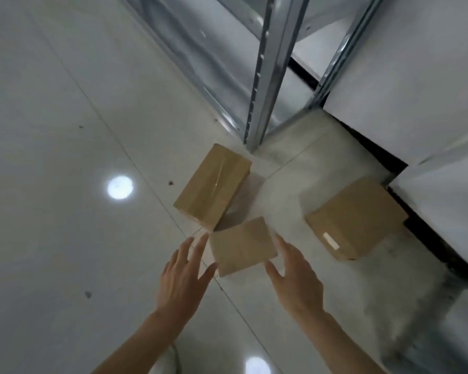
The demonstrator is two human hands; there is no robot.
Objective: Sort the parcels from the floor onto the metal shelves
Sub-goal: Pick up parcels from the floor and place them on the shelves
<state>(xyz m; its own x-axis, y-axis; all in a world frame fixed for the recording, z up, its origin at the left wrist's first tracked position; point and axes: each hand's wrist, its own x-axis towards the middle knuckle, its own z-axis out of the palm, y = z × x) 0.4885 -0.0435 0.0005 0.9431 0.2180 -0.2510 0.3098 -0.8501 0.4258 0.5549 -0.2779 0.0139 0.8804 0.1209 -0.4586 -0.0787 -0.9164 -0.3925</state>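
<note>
- Down on the pale tiled floor (52, 130), a small brown parcel (242, 245) lies directly between a person's two outstretched hands, its flat top facing up.
- Left hand (183, 276) hovers just beside the parcel's left edge, fingers straight and spread wide, holding nothing.
- Right hand (295, 279) flanks the opposite edge equally near, its grip likewise wide and empty.
- Neither hand looks to touch the cardboard yet; a two-sided squeeze inward seems the likely next step.
- Two more parcels wait: a long taped one (212, 184) just beyond, a larger one (355, 218) off right.
- Metal shelving (265, 76) rises beyond them.
</note>
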